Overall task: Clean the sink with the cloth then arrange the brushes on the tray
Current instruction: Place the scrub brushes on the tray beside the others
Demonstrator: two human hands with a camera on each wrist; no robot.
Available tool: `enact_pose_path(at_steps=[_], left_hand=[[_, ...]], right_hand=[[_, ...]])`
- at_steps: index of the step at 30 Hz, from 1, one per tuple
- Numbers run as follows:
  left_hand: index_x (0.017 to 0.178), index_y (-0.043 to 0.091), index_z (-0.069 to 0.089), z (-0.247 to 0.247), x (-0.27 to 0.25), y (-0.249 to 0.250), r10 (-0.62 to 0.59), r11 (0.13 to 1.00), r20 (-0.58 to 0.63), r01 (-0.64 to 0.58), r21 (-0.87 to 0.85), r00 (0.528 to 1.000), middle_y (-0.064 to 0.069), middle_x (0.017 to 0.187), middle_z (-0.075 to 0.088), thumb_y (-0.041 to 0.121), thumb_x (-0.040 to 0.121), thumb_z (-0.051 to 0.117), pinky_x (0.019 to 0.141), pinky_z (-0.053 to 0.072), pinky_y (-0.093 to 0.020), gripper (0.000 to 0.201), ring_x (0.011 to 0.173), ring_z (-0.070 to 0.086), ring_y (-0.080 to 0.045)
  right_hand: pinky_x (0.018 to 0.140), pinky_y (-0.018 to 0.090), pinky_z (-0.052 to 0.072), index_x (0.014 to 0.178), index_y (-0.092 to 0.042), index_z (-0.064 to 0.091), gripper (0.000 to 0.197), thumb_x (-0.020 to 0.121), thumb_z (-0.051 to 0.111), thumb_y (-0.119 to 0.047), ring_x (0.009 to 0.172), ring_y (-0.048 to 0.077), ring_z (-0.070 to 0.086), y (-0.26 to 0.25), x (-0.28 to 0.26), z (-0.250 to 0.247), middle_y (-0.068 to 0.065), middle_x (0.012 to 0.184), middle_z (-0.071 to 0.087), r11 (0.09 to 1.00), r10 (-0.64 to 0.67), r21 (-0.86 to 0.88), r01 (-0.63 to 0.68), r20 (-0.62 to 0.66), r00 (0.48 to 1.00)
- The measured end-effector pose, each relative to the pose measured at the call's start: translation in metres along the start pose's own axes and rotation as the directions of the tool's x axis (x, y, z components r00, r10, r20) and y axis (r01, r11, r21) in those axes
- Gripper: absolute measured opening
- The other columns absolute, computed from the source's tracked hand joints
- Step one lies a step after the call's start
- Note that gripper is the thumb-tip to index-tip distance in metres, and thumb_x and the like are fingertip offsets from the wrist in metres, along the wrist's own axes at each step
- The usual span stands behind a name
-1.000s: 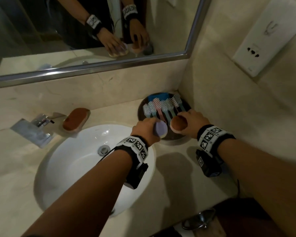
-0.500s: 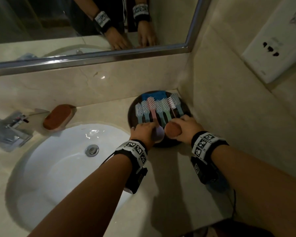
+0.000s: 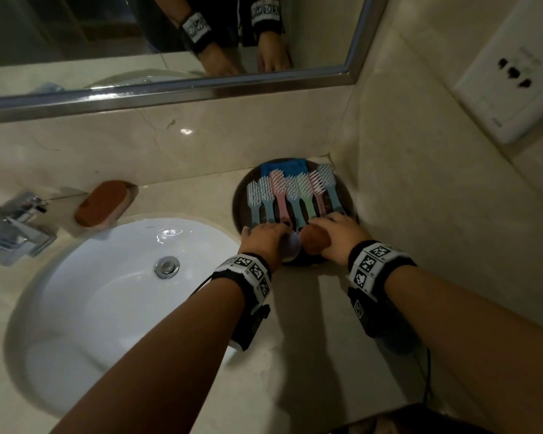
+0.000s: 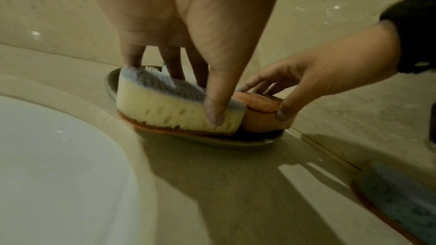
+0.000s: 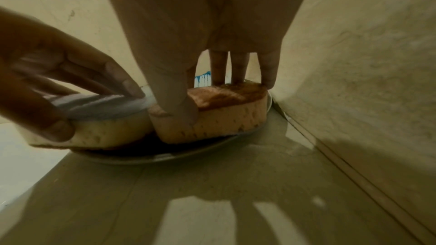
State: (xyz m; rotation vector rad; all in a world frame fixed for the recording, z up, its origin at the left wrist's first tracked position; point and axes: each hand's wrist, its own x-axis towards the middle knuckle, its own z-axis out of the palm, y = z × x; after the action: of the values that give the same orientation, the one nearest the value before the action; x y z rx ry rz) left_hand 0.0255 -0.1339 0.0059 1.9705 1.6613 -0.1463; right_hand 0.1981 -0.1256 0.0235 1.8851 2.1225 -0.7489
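A dark round tray (image 3: 236,202) stands in the counter's back right corner. Several pastel brushes (image 3: 290,195) lie on it in a row, with a blue cloth (image 3: 284,167) behind them. My left hand (image 3: 264,238) grips a grey-topped sponge (image 4: 165,107), thumb on its near side and fingers on the far side. My right hand (image 3: 339,233) grips an orange-topped sponge (image 5: 224,122) the same way. Both sponges sit side by side on the tray's front edge (image 4: 212,141), touching each other. The brush handles' ends are hidden behind my hands.
The white sink (image 3: 107,292) lies to the left, with its drain (image 3: 166,266) and a chrome tap (image 3: 16,227). Another orange sponge (image 3: 102,203) rests on the counter by the tap. The stone side wall with a white socket plate (image 3: 511,76) stands close to the tray's right.
Both hands have lowered the two sponges onto the tray's near edge. The view has tilted down and moved in towards the tray.
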Motion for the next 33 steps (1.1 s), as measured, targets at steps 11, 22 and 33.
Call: enact_pose_path(at_steps=[11,22,33], left_hand=[[0.138,0.032,0.039,-0.013,-0.013,0.005,-0.015,0.999,0.020,0.014,0.041,1.000,0.005,0.153,0.026,0.025,0.084,0.063,0.115,0.010,-0.057,0.060,0.144,0.017,-0.022],[0.138,0.030,0.038,-0.065,-0.057,-0.057,-0.138,0.989,-0.218,0.122,-0.087,0.966,0.003,0.145,0.040,0.037,0.085,0.060,0.113,0.021,-0.054,0.057,0.135,0.034,-0.022],[0.143,0.026,0.030,-0.075,-0.090,-0.213,-0.385,0.918,-0.292,0.330,-0.220,0.875,-0.004,0.155,0.020,0.033,0.084,0.063,0.111,0.030,-0.047,0.068,0.141,0.025,-0.025]], right_hand=[[0.111,0.049,0.029,0.143,-0.029,0.028,0.072,0.081,0.063,-0.030,0.136,0.027,0.030,0.002,-0.001,-0.001,0.002,0.151,0.027,0.996,-0.033,-0.089,0.030,-0.031,0.999],[0.107,0.041,0.038,0.141,-0.026,0.033,0.064,0.084,0.061,-0.022,0.132,0.031,0.036,-0.072,0.008,-0.047,0.009,0.147,0.032,0.985,-0.167,-0.060,0.160,-0.145,0.975],[0.103,0.040,0.040,0.140,-0.034,0.032,0.065,0.082,0.061,-0.031,0.125,0.029,0.042,-0.237,0.063,-0.031,0.004,0.143,0.035,0.942,-0.308,-0.159,0.297,-0.052,0.950]])
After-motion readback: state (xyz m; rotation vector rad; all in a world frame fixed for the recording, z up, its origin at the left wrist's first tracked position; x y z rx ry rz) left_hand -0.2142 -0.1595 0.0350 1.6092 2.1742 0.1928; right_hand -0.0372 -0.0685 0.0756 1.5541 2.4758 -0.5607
